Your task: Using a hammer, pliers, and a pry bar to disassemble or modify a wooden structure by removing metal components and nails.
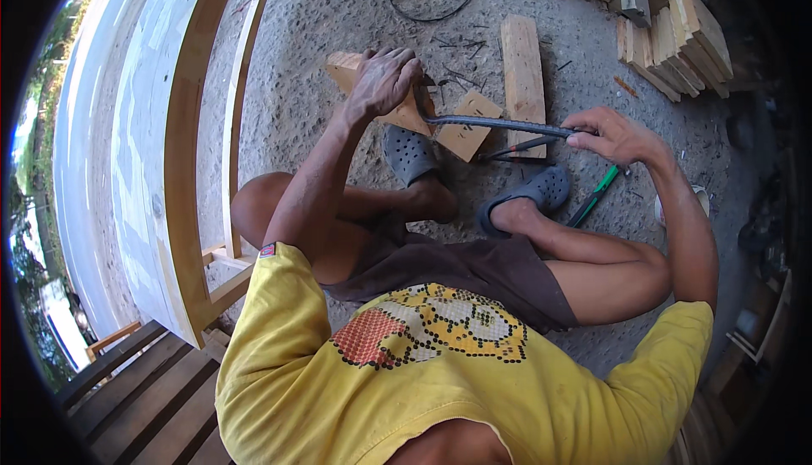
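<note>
Right hand (pixel 611 134) gripping crowbar (pixel 499 123) handle, left hand (pixel 382 83) pinning wood block (pixel 372 84), upper centre; claw seated, prying looks unfinished.

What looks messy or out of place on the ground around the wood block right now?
Loose nails lie scattered on the concrete beside the wood block under the left hand. The right hand holds the pry bar. A green-handled tool lies loose by the right foot.

Bare concrete floor (pixel 338 25) beyond wood blocks (pixel 461 131)
</note>
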`<state>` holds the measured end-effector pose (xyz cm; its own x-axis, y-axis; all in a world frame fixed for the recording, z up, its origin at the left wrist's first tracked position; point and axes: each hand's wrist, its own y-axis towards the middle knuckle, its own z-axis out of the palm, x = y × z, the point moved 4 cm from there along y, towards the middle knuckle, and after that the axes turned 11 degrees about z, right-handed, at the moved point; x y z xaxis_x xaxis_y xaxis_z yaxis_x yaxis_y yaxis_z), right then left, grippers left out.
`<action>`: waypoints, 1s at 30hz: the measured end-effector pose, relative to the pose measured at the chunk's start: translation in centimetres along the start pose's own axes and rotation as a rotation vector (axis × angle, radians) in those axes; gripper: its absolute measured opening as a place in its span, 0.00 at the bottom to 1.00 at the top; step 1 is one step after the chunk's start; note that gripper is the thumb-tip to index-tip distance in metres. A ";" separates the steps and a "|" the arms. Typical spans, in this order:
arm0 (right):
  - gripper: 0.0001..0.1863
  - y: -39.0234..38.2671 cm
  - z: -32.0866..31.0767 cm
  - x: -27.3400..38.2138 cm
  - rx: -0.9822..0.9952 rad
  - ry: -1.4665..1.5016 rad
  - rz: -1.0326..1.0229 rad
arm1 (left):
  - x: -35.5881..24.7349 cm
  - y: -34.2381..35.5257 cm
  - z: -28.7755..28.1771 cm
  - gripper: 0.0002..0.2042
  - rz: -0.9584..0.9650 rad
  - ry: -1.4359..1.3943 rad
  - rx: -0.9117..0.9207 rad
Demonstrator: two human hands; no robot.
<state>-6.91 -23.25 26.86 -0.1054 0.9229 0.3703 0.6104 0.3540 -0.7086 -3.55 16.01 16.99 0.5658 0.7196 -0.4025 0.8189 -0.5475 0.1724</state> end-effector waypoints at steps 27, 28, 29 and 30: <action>0.12 -2.9 0.7 7.5 -0.297 -0.171 -0.275 | 0.7 -3.2 -1.7 0.13 -0.007 0.019 -0.362; 0.12 -3.5 0.9 8.0 -0.349 -0.218 -0.256 | 0.9 -3.4 -2.1 0.13 -0.013 0.025 -0.408; 0.13 -4.1 1.0 8.3 -0.366 -0.268 -0.232 | 1.1 -3.4 -2.2 0.13 0.028 -0.008 -0.345; 0.13 -4.7 0.8 8.5 -0.371 -0.329 -0.205 | 1.4 -3.4 -2.2 0.14 0.049 -0.047 -0.254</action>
<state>-11.29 -17.00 32.86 -0.4557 0.8601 0.2291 0.7818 0.5098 -0.3590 -5.36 19.80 17.81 0.6052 0.6707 -0.4288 0.7918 -0.4519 0.4108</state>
